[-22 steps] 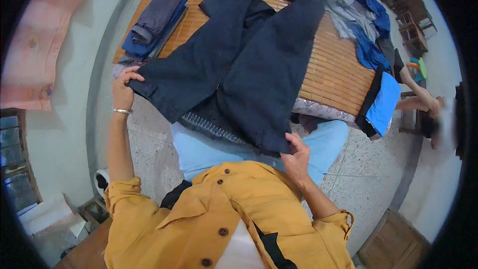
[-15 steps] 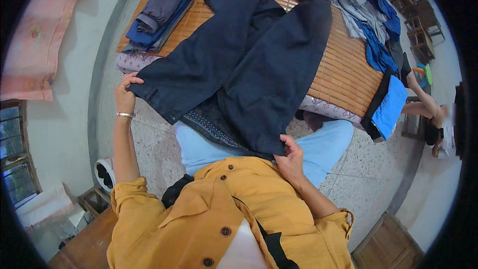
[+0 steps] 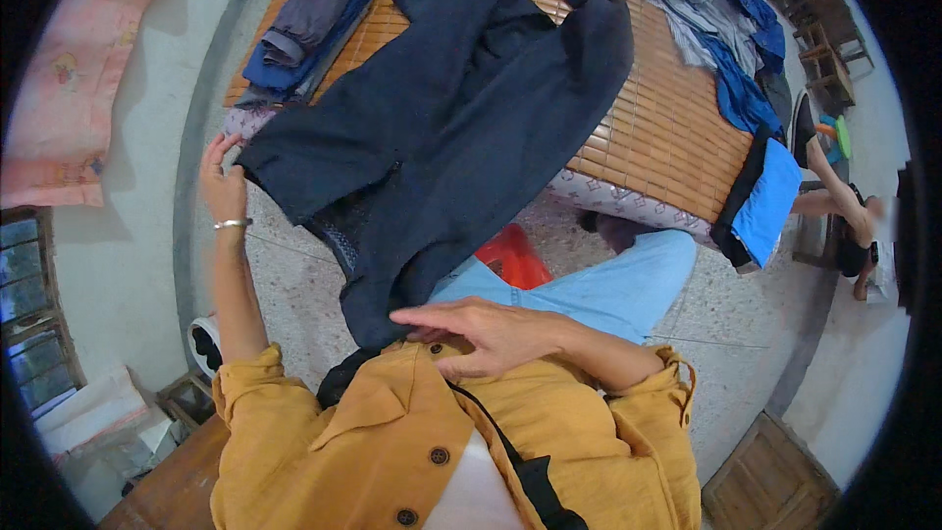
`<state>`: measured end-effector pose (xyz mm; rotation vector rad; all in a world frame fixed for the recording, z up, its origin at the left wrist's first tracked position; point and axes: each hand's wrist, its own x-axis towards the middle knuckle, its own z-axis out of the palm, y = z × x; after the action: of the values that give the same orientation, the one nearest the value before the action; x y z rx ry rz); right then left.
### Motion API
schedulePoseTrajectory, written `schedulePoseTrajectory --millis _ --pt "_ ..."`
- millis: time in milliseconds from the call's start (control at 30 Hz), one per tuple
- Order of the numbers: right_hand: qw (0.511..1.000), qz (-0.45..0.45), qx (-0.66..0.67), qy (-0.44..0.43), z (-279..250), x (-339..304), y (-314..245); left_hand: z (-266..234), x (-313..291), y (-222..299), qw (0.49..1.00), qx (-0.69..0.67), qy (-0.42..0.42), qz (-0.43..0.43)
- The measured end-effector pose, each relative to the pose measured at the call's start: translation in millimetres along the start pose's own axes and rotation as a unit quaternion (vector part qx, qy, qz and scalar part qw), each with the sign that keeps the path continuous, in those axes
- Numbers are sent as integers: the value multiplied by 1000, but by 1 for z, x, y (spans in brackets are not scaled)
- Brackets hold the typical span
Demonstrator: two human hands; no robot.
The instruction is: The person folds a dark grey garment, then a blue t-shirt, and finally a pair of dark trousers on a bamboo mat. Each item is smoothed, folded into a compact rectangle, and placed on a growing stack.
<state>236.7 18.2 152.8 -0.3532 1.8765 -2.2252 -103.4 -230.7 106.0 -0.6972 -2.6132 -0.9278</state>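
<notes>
A dark navy jacket [image 3: 422, 128] lies across the bed, its lower part hanging over the near edge toward my lap. Part of its patterned lining [image 3: 345, 236] shows at the hem. My left hand [image 3: 227, 186], with a silver bangle on the wrist, is open at the jacket's left corner, fingers spread and the thumb by the cloth. Over my lap, my right hand [image 3: 496, 334] is open with fingers stretched out flat, its fingertips against or just beside the folded-over hem. The jacket's right front is turned leftward over the rest.
The bed has a slatted bamboo mat [image 3: 667, 137]. A stack of folded clothes [image 3: 309, 29] sits at its left, loose clothes [image 3: 706, 20] at the far right, and a blue and black garment [image 3: 760, 201] at the right edge. Beyond is another person's leg [image 3: 834, 186]. A red thing [image 3: 515, 257] shows below.
My right hand has moved left, bringing the jacket's right side over, and its fingers have opened out. My left hand's fingers have loosened from the corner and spread. The red thing has come into view.
</notes>
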Motion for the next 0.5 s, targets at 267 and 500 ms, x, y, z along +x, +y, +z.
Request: schedulePoseTrajectory --millis 267,500 --pt "927 98 -115 343 -58 -4 50 14 -84 161 848 -223 -473 86" --pt "676 175 -477 534 -146 -33 113 29 -141 190 732 -157 -645 150"
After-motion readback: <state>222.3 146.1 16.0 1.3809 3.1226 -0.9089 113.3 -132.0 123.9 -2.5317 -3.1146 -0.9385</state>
